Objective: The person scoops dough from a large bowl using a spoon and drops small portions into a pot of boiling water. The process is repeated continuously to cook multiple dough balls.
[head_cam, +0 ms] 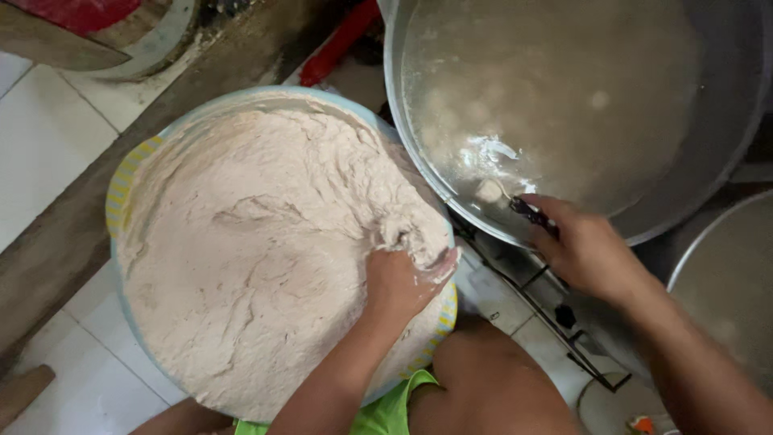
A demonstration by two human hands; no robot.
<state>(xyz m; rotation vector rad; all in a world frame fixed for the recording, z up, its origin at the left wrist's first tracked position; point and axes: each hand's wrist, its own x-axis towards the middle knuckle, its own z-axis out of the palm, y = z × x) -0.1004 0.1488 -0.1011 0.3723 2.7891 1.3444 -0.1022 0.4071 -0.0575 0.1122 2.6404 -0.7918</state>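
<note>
— What does the left hand (400, 278) have hold of?

— It is sunk into the pale pinkish-white, sticky dough paste (266, 250), fingers curled shut around a lump of it at the mass's 3 o'clock edge. Paste smears the knuckles, and the fingertips are buried, so how much they grip is hard to make out.

— And where does that paste sit?

— It fills a wide round plastic basin with a light blue rim and yellow-striped sides (121, 193), heaped level with the rim. From the hand, the bulk spreads toward 9 and 10 o'clock.

— The right hand (584, 250)?

— Closed on a thin dark-handled metal spoon (515, 201), which points toward 10 o'clock, over the rim of a large round steel pot of cloudy water (729, 153). The spoon's bowl dips at the water's edge, carrying a small pale ball of paste (488, 191). That pot lies at 1 o'clock from the basin, their rims nearly touching.

— Anything in the water?

— Faint pale round shapes under the surface; the glare and murk keep me from counting them.

— What else is around?

— A second grey metal vessel (729, 290) at 3 o'clock, cut off by the frame edge. A black wire stove frame (555, 310) shows below the pot. The person's bare knee (491, 387) and bright green shorts (386, 415) sit at 6 o'clock. White floor tiles (48, 137) and a brown wooden plank (97, 193) run at 9 to 11 o'clock; a red object (338, 44) at 12 o'clock is partly hidden.
</note>
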